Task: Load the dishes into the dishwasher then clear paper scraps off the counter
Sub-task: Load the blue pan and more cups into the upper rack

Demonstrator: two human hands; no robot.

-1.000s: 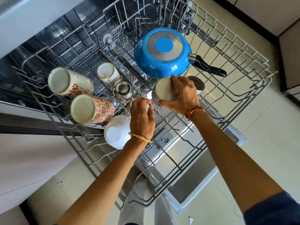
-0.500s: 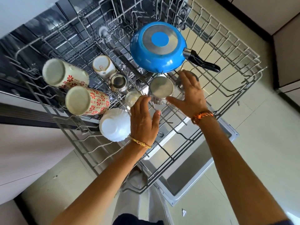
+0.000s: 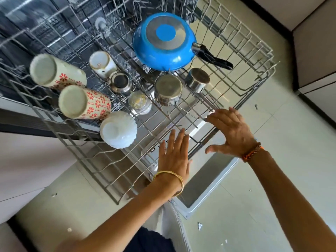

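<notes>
Pan (image 3: 164,42) sits in rack (image 3: 254,57) behind two steel cups (image 3: 168,90), mugs (image 3: 72,90) left.

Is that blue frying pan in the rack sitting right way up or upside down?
Upside down: the blue frying pan shows its round metal base facing up, resting in the wire dishwasher rack.

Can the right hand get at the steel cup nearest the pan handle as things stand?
Probably yes. The right hand is open and holds nothing, and only bare rack wires lie between it and the steel cup; the pan handle sits beyond it.
</notes>
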